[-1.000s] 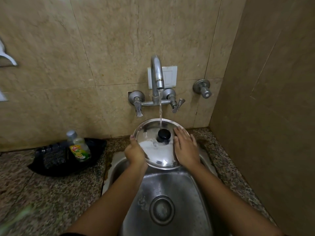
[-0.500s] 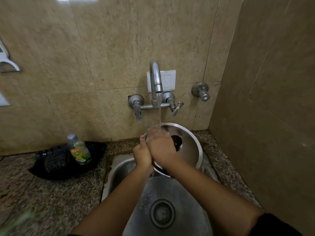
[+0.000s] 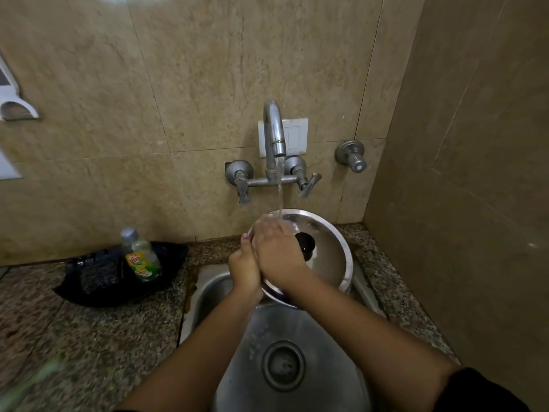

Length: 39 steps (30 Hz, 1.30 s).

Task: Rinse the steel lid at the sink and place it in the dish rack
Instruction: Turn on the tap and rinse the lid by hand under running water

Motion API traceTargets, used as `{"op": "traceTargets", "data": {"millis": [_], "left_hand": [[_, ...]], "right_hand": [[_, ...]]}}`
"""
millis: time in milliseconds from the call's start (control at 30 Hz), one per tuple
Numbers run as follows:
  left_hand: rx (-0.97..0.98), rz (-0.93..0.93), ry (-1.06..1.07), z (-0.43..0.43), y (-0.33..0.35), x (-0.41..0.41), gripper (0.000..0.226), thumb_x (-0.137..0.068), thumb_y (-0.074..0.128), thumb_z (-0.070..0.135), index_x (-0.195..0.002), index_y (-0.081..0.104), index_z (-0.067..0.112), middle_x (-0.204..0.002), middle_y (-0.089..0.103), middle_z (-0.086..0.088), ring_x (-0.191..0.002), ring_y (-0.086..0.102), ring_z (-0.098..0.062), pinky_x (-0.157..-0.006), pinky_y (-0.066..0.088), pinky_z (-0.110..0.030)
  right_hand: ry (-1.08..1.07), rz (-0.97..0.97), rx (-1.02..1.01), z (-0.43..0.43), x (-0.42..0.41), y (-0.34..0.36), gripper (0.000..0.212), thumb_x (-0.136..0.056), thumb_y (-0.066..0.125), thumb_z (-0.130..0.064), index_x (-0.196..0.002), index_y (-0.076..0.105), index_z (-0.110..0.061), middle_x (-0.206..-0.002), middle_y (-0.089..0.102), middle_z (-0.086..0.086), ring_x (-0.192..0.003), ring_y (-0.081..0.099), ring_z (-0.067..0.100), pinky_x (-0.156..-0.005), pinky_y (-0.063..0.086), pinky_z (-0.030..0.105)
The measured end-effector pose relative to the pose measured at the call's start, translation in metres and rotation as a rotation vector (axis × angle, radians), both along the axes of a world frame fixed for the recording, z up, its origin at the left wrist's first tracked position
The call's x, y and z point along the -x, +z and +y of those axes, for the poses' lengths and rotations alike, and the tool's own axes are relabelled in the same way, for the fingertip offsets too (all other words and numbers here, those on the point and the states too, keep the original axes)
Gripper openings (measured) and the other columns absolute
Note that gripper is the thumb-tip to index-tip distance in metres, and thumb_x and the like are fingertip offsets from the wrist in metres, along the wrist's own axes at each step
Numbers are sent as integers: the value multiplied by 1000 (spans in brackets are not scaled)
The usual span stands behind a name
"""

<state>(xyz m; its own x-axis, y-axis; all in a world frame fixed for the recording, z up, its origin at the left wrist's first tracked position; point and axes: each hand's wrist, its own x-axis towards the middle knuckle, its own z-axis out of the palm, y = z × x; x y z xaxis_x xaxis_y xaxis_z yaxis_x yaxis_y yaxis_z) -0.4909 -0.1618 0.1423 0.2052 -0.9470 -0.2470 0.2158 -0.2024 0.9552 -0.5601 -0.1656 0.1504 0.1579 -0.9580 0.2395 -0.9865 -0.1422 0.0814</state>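
Note:
A round steel lid [image 3: 329, 248] with a black knob [image 3: 305, 242] is held tilted over the back of the steel sink [image 3: 285, 328], under the running tap [image 3: 274, 135]. My left hand [image 3: 244, 267] grips the lid's left rim. My right hand [image 3: 277, 254] lies flat across the lid's left half, fingers spread, and the water stream lands on its fingertips. The lid's left part is hidden under both hands. No dish rack is in view.
A dish soap bottle [image 3: 142, 257] stands in a black tray [image 3: 113, 275] on the granite counter [image 3: 74, 337] left of the sink. A wall valve [image 3: 352, 157] sticks out at the right. A tiled side wall closes the right side.
My right hand crossed from the lid's right rim onto its left half, under the stream. The lid shifted a little to the right.

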Motion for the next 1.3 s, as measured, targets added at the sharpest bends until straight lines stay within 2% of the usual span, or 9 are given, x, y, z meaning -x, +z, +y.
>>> {"op": "traceTargets", "data": {"millis": [167, 300, 500, 567, 667, 767, 933, 1067, 1300], "left_hand": [[-47, -10, 59, -17, 1, -22, 43, -96, 45, 40, -78, 66, 6, -78, 68, -13, -79, 66, -32, -79, 53, -38], [-114, -62, 104, -19, -10, -37, 44, -95, 45, 44, -70, 60, 11, -73, 63, -10, -79, 64, -32, -82, 54, -42], [-46, -51, 150, -21, 1, -41, 41, -98, 43, 37, -69, 57, 11, -68, 58, -4, -66, 57, -22, -60, 47, -27], [-21, -95, 138, -24, 0, -44, 43, -98, 44, 37, -66, 56, 11, -65, 57, -5, -62, 56, -23, -57, 45, -26], [-3, -175, 32, -23, -3, -41, 46, -97, 44, 41, -66, 57, 9, -60, 56, -8, -54, 54, -24, -44, 45, -22], [20, -176, -4, -21, -7, -34, 43, -96, 45, 41, -70, 60, 10, -65, 60, -7, -62, 58, -25, -54, 48, -24], [34, -198, 30, -20, -10, -31, 43, -97, 44, 41, -79, 62, 6, -68, 60, -6, -63, 57, -21, -52, 45, -24], [-43, -143, 106, -29, -20, -40, 43, -95, 47, 41, -66, 58, 11, -67, 59, -5, -70, 59, -26, -68, 50, -33], [-257, -77, 107, -35, -39, -51, 47, -95, 45, 46, -79, 57, 4, -54, 54, -8, -47, 53, -22, -45, 45, -26]], "right_hand": [[509, -119, -54, 40, 52, -24, 52, -102, 27, -35, -151, 16, -22, -160, 15, -4, -148, 7, 8, -119, 0, 28], [396, -212, -136, 57, 96, -47, 53, -103, 23, -34, -149, 0, -39, -158, -1, -20, -145, -10, -2, -118, -7, 27], [127, -758, -18, 20, 96, -38, 40, -98, 37, -29, -138, 38, -27, -146, 41, 0, -134, 36, 14, -112, 32, 48], [52, -722, -64, -2, 94, -33, 47, -99, 29, -38, -144, 34, -27, -151, 37, -1, -142, 27, 18, -116, 21, 52], [203, -779, -219, -31, 78, -15, 44, -103, 22, -34, -142, 41, -29, -153, 35, -8, -144, 17, 6, -119, 7, 30], [336, -981, -371, -43, 60, 6, 40, -105, 28, -23, -131, 57, -17, -148, 44, -4, -138, 24, 0, -109, 12, 8], [205, -937, -69, -22, 76, -20, 45, -100, 31, -30, -137, 49, -12, -148, 44, 4, -140, 35, 13, -118, 23, 34], [5, -607, 41, 20, 89, -56, 59, -96, 19, -42, -148, 30, -14, -155, 30, 3, -145, 24, 14, -120, 17, 37], [397, -518, 161, 71, 102, -71, 50, -91, 44, -18, -141, 44, -18, -149, 42, -1, -141, 32, 7, -117, 25, 33]]}}
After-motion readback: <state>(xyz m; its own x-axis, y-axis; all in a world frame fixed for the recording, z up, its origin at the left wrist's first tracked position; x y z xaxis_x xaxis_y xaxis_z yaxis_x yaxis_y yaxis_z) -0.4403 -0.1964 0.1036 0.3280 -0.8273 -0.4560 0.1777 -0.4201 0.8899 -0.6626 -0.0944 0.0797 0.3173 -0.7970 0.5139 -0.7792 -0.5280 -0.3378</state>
